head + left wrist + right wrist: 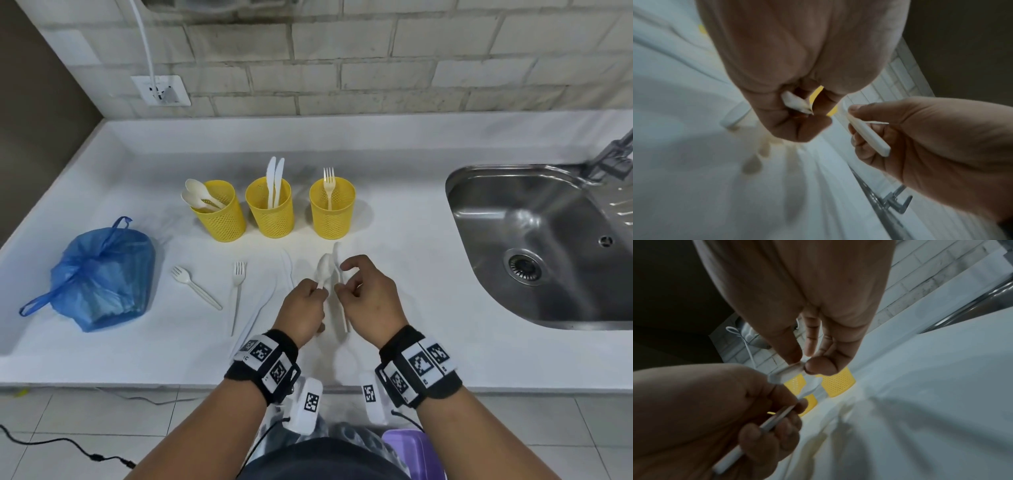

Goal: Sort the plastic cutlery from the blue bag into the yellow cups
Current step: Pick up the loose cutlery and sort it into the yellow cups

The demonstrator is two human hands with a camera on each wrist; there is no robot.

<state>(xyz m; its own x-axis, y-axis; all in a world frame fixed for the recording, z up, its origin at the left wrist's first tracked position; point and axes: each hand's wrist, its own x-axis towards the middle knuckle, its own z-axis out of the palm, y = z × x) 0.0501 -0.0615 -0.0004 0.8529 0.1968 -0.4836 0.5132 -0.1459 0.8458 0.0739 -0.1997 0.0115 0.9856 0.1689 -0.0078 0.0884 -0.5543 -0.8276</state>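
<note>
1. While both of my hands hover over the white counter (pixel 394 219) in front of the three yellow cups, my left hand (pixel 301 310) has its fingers curled round the handle of a spoon (pixel 323 270), bowl pointing away from me.
2. My right hand (pixel 368 298) pinches the handle of a second white piece (pixel 337 255) between thumb and fingertip, the other fingers loose; I take it for another spoon, but its far end is too blurred to be sure.
3. Spoons belong in the left cup (pixel 219 212), where two already lean; knives stand in the middle cup (pixel 270 212) and one fork in the right cup (pixel 332 212).
4. To do this well, I should carry the left spoon handle-down over the left cup's rim and let go only once the handle is inside, since the light mesh cup could tip if nudged.
5. I should check the right-hand piece's head before choosing its cup.
6. Two forks (pixel 195 286) (pixel 238 294) and what look like knives (pixel 257 315) lie on the counter, still unsorted; the blue bag (pixel 102 274) sits knotted at the left.
7. White cutlery against the white surface is hard to count, and the bag's contents are hidden.
8. Both wrist views are blurred; my palms block most of the cups.
</note>
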